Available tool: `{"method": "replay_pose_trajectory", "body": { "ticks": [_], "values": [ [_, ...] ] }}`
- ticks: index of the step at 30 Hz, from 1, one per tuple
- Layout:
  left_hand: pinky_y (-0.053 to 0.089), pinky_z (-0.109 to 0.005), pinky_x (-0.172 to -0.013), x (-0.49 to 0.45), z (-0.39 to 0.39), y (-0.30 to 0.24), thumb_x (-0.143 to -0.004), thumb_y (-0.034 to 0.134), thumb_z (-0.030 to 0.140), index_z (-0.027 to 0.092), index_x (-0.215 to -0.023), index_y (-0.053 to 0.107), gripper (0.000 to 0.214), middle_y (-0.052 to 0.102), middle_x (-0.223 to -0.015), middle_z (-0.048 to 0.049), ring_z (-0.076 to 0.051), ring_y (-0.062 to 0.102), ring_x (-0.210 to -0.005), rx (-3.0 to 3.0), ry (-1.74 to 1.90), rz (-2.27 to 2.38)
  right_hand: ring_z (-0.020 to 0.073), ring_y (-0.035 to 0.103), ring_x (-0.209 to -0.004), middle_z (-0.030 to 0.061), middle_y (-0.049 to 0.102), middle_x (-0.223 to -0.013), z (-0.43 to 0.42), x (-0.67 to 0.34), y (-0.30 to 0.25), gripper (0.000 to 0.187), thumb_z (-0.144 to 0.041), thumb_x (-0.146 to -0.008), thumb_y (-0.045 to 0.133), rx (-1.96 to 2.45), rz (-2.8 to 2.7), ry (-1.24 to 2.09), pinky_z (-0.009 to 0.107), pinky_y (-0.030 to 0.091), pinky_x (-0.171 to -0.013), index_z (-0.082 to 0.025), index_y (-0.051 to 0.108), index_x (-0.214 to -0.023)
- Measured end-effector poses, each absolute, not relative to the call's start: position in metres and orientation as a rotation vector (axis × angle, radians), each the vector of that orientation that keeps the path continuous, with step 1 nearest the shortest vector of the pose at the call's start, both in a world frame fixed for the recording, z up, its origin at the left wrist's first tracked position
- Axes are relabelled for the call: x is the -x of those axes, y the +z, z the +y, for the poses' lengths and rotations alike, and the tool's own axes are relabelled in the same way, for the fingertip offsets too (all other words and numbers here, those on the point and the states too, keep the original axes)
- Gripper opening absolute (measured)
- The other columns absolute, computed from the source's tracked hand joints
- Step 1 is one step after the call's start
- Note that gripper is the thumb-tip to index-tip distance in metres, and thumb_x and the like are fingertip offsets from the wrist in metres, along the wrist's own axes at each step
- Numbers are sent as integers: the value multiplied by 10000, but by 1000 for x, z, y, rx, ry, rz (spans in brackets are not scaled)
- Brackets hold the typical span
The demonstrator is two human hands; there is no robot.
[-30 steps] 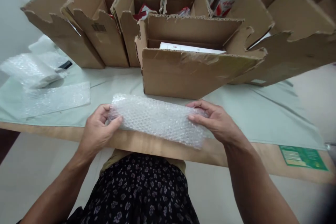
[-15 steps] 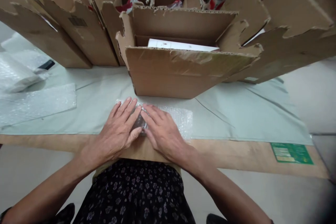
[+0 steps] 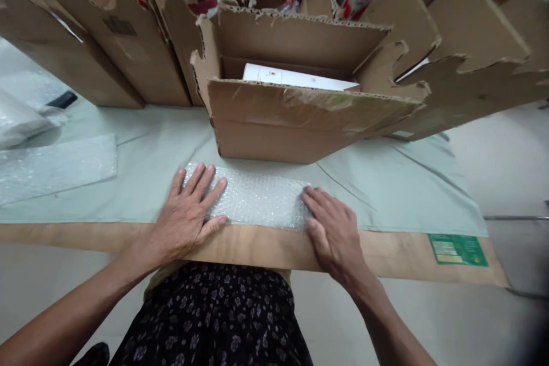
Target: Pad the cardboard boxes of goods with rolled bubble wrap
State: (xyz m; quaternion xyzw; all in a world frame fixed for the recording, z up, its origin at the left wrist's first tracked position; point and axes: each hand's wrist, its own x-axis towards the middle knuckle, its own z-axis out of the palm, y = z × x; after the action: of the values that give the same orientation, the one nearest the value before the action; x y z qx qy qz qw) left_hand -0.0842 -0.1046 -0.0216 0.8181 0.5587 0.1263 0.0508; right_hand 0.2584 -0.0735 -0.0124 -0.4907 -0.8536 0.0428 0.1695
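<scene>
Taking the bubble-wrap strip (image 3: 263, 197) as the middle of the dial, I see it lying flat on the pale green cloth (image 3: 398, 194), by the table's wooden front edge (image 3: 261, 246). The person's hands are apart: the left hand (image 3: 189, 217), at nine o'clock, presses palm-down with fingers splayed over that end; the right hand (image 3: 332, 229), near three, has bent fingers on the opposite end, though I cannot tell whether they pinch it. At twelve stands an open carton (image 3: 295, 126) with a white item (image 3: 295, 76) inside. Another bubble-wrap sheet (image 3: 60, 166) lies just past nine, well apart; a green card (image 3: 458, 250) sits between three and four.
</scene>
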Motion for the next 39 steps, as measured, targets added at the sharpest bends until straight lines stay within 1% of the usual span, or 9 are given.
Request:
{"method": "replay_pose_trajectory", "body": {
  "ticks": [3,9,15,20,26,31,34,36,39],
  "values": [
    [257,-620,-1269,95,-103,-14,-1060,457,435,254,-1611,357,589,318,-1725,-164,-385,302,-1594,-2415,519,1814,280,682,-1201,102,772,-1256,-53,-250,-3,367,-326,-1085,405,1421,-2268,89,444,473,-1000,-207,674,-1304],
    [451,-604,-1076,110,-92,-6,-928,585,458,137,-1230,704,456,666,-1298,-217,-425,572,-1249,-2101,585,2283,369,682,-1141,164,740,-1295,-24,-229,-7,240,-315,-972,530,1457,-2350,153,508,501,-904,-174,716,-1025],
    [510,-496,-949,102,-93,-2,-841,581,295,199,-864,680,140,727,-1126,-148,-334,638,-1066,-1902,682,2211,246,721,-793,63,775,-903,-60,-233,12,157,-314,-952,561,1500,-2178,444,407,540,-764,-223,648,-858],
    [536,-368,-739,135,-78,36,-860,600,343,230,-1085,671,262,754,-895,-42,-227,662,-741,-1777,676,2114,184,750,-741,33,792,-891,-107,-205,32,317,-277,-1006,541,1316,-2099,1098,305,613,-677,-233,669,-1292],
    [495,-554,-1031,148,-11,53,-833,668,203,136,-1404,596,580,740,-1159,-153,-372,657,-1158,-2153,532,2208,249,753,-1133,76,796,-1235,-113,-135,25,333,-162,-1004,521,1028,-2255,1280,469,594,-1034,-224,762,-1225],
    [508,-557,-1088,138,-82,39,-965,626,369,163,-1399,604,482,681,-1353,-152,-320,616,-1270,-2191,729,1713,224,777,-897,89,822,-1092,-96,-127,22,307,-276,-988,570,1125,-2053,1545,400,638,-832,-194,774,-1201],
    [450,-600,-1172,124,-155,30,-859,785,525,234,-1450,574,691,630,-1464,-144,-343,543,-1393,-2206,716,1424,184,735,-718,68,809,-897,-89,-132,17,343,-390,-982,588,1140,-1856,1769,319,609,-654,-184,766,-1191],
    [426,-629,-1181,113,-181,22,-859,805,412,213,-1441,577,655,665,-1408,-159,-349,569,-1363,-2237,754,1468,139,650,-565,36,769,-762,-85,-133,14,383,-459,-970,617,1158,-1701,1919,266,545,-537,-181,753,-1195],
    [568,-489,-978,105,-181,9,-944,619,121,192,-1255,674,324,775,-1111,-100,-255,705,-1080,-2124,973,1667,107,585,-499,43,769,-765,-82,-132,11,424,-514,-949,662,1187,-1534,2038,236,488,-471,-174,737,-1190]
  ]
}}
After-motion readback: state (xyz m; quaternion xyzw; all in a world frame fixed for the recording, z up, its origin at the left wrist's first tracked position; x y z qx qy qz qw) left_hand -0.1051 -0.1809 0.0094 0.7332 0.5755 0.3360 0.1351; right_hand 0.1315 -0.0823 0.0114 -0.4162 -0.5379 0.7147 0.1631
